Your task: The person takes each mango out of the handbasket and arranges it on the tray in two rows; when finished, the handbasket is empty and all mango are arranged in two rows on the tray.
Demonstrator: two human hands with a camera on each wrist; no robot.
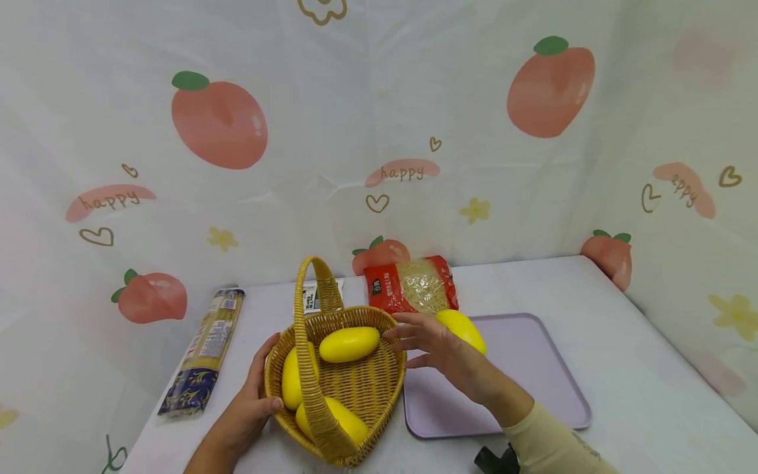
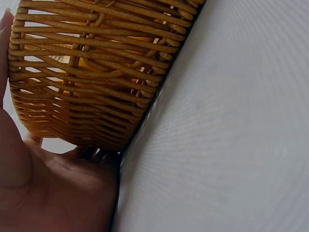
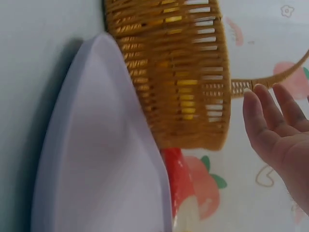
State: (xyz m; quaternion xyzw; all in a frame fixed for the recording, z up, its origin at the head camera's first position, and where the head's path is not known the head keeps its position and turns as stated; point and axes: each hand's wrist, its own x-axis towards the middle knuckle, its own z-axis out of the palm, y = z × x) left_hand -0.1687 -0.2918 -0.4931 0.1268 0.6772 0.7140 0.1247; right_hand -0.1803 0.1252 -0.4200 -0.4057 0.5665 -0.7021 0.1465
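A woven wicker basket [image 1: 361, 388] with a tall arched handle [image 1: 304, 342] stands on the table. My left hand [image 1: 249, 408] holds its left side, thumb at the rim; the left wrist view shows the palm [image 2: 58, 188] close against the weave. Inside lie three smooth yellow oval fruits: one at the back [image 1: 349, 345], one at the left [image 1: 293, 378], one at the front [image 1: 340, 421], partly hidden by the handle. Over the basket's right rim, my right hand [image 1: 444, 352] has its fingers extended and holds nothing. Another yellow fruit [image 1: 464, 329] sits on the tray's left part, behind that hand.
A pale purple tray [image 1: 533, 368] lies right of the basket. Behind stands a red bag [image 1: 411, 284] with a clear window, beside a small white packet [image 1: 310, 297]. Far left lies a long clear pack of noodles [image 1: 204, 352]. A printed cloth backdrop [image 1: 414, 99] closes off the back.
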